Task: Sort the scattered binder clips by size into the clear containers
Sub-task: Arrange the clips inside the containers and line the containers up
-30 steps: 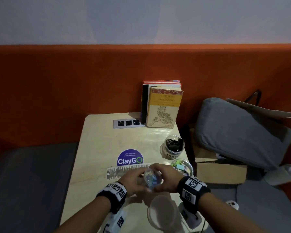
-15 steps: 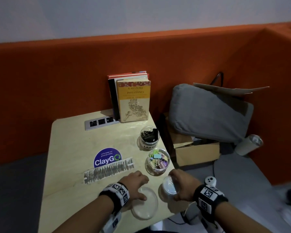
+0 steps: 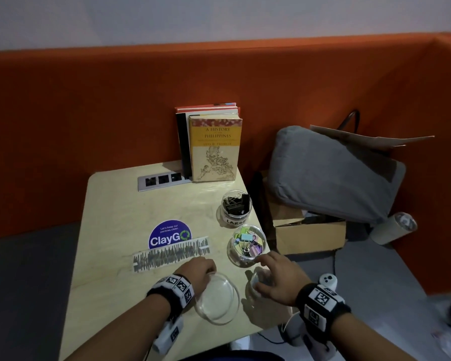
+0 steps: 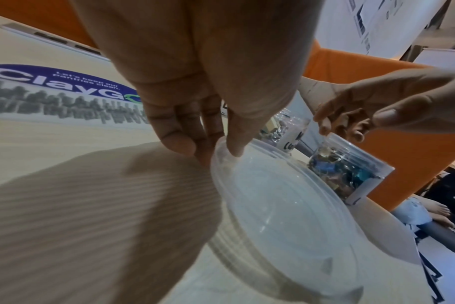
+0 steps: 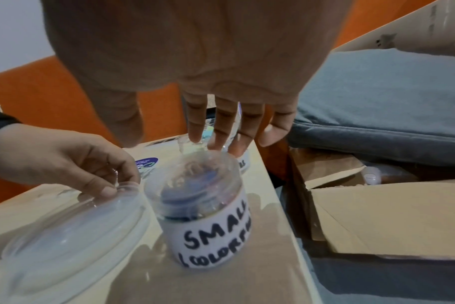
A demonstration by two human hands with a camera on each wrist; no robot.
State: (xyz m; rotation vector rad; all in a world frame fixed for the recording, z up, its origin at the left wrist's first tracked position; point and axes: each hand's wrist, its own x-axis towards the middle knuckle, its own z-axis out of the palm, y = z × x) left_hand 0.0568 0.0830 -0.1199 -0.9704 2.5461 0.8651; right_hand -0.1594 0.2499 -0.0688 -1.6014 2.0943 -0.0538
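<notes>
The table (image 3: 120, 220) carries three clear jars along its right side; a wide shallow lid (image 3: 217, 298) lies flat at the near edge, the left hand (image 3: 198, 269) in a pinching grip on its rim; the medium jar (image 3: 246, 244) holds pastel binder clips; behind it the jar marked LARGE (image 3: 236, 208) holds black clips; nearest, the small jar (image 5: 203, 207), labelled SMALL, holds dark and coloured clips, the right hand (image 3: 279, 280) above it with fingers spread, its grip released.

Three upright clear jars line the table's right edge: black clips in the LARGE jar (image 3: 236, 205), pastel clips in the middle jar (image 3: 246, 244), SMALL COLORFUL jar (image 5: 204, 207) nearest
</notes>
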